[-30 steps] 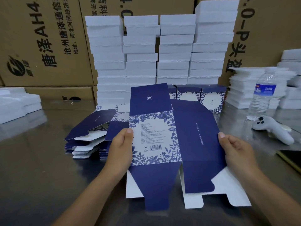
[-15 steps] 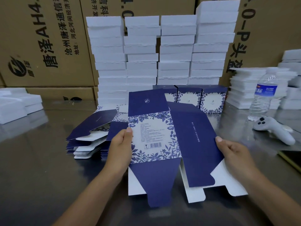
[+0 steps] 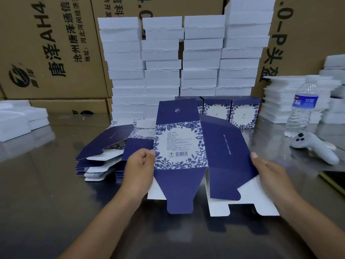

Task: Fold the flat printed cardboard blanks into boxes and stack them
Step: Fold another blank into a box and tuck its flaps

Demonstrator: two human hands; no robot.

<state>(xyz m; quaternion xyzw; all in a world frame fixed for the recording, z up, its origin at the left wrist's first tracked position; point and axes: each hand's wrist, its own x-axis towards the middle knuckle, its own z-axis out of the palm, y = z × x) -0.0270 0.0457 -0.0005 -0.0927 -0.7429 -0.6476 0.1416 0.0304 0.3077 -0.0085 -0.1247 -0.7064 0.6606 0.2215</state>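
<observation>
change: against a second ago, we see the blank (image 3: 180, 146) sitting higher in the frame, its lower flaps lifted off the bottom edge, and its plain navy right panel bent more sharply at the crease beside the floral panel.
blank: centre of the frame, held above the bench (image 3: 37, 202); printed side up, floral panel with barcode in the middle, a navy flap above it, a tapered navy flap below, white undersides showing at the bottom.
left hand (image 3: 140, 165): clenched on the blank's left edge, thumb on the printed face, fingers curled under.
right hand (image 3: 268, 171): grasping the blank's right edge, thumb on the navy panel, fingers beneath.
pile of flat blanks (image 3: 100, 156): left of centre on the bench, just behind the left hand, the top sheet tilted up.
folded boxes (image 3: 242, 113): a row standing upright behind the blank, right of centre, partly hidden by it.
white foam stacks (image 3: 162, 71): four tall columns at upper centre, behind the boxes; lower white stacks (image 3: 280, 98) at right and more at far left.
brown cartons (image 3: 46, 43): along the back, printed in black.
water bottle (image 3: 302, 113): upright at right, in front of the lower white stacks.
controller (image 3: 315, 146): pale grey, lying on the bench just below the bottle.
dark flat thing (image 3: 334, 180): at the right edge; we cannot tell what it is.
</observation>
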